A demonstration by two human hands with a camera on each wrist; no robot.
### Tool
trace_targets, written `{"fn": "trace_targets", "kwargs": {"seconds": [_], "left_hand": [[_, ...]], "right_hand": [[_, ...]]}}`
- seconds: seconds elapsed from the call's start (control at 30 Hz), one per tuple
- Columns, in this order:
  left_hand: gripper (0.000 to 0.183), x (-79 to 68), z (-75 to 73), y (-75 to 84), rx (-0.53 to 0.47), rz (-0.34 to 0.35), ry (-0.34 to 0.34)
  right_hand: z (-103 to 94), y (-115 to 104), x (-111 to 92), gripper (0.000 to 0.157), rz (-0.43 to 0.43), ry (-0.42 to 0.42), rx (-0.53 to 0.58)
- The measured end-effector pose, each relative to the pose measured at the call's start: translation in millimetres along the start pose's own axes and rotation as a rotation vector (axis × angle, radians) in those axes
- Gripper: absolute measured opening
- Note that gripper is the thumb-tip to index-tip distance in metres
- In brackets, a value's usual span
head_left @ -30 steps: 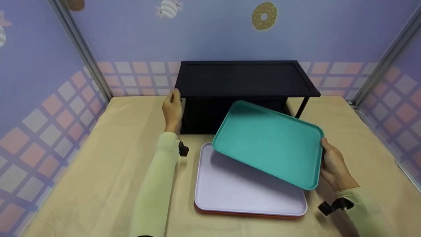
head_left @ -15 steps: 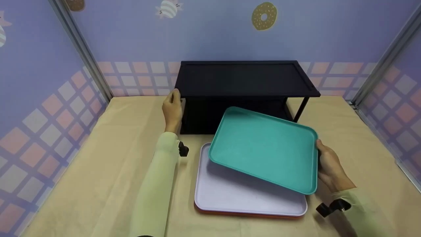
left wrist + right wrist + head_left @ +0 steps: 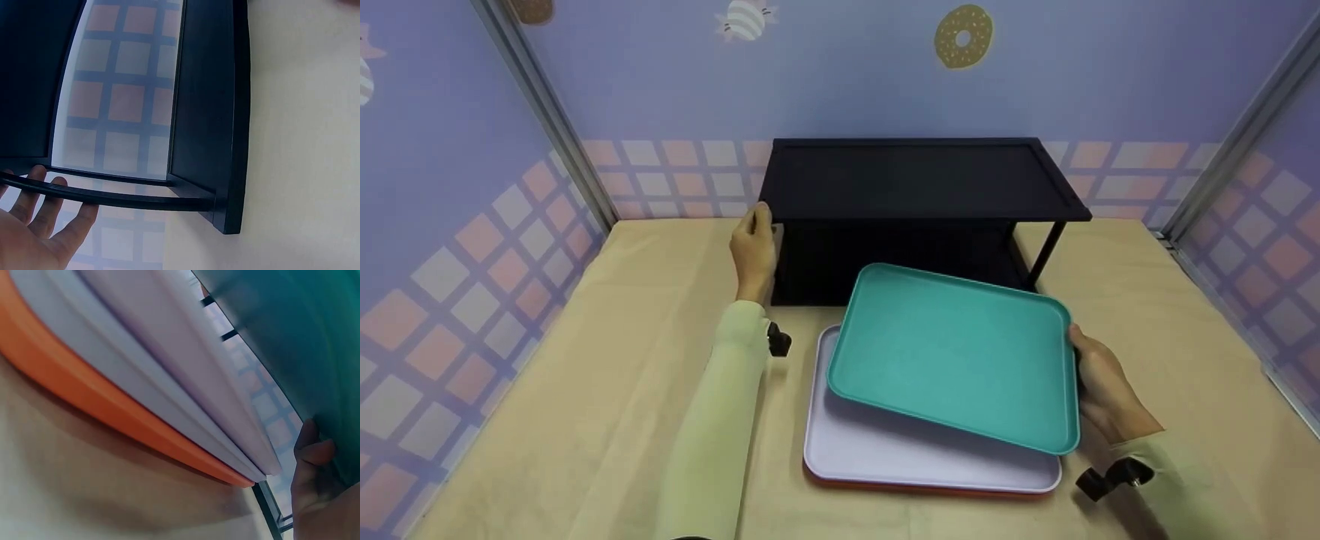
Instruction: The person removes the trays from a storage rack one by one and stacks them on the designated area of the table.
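My right hand (image 3: pixel 1106 386) grips the right short edge of a teal tray (image 3: pixel 952 360), thumb near the rim. The teal tray is tilted above a lavender tray (image 3: pixel 915 457), covering much of it. Under the lavender tray an orange tray (image 3: pixel 129 427) shows as a rim in the right wrist view. At the black two-tier shelf rack (image 3: pixel 915 180), my left hand (image 3: pixel 754 251) holds the front left corner. The left wrist view shows its fingers passing behind the rack's thin post (image 3: pixel 129 201).
The rack stands at the back of a cloth-covered table (image 3: pixel 645 360), its lower tier partly hidden behind the teal tray. Patterned walls (image 3: pixel 847 75) enclose the back and both sides. A slim right leg (image 3: pixel 1048 251) supports the rack's top.
My right hand has brought the teal tray toward me and slightly left, away from the rack and farther over the lavender tray. The left hand stays put.
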State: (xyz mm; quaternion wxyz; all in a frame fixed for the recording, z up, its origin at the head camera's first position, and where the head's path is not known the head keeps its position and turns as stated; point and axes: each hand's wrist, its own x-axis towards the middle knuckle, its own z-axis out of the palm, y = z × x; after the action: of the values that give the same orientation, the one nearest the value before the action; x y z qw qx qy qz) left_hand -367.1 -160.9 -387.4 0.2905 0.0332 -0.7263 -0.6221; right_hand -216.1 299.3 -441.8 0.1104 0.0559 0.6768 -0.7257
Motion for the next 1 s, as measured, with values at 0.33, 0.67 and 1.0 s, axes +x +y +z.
{"fn": "trace_targets", "kwargs": {"seconds": [0.33, 0.67, 1.0], "left_hand": [[0.04, 0.7, -0.9, 0.1, -0.002, -0.022, -0.014], [0.039, 2.4, -0.2, -1.3, 0.006, -0.024, -0.003], [0.041, 1.5, -1.2, -2.1, -0.007, -0.019, -0.012]], "right_hand": [[2.1, 2.8, -1.6, 0.07, 0.011, 0.015, -0.014], [4.7, 3.1, -2.4, 0.079, 0.019, 0.001, -0.054], [6.0, 3.4, -1.7, 0.083, 0.034, -0.011, -0.088]]}}
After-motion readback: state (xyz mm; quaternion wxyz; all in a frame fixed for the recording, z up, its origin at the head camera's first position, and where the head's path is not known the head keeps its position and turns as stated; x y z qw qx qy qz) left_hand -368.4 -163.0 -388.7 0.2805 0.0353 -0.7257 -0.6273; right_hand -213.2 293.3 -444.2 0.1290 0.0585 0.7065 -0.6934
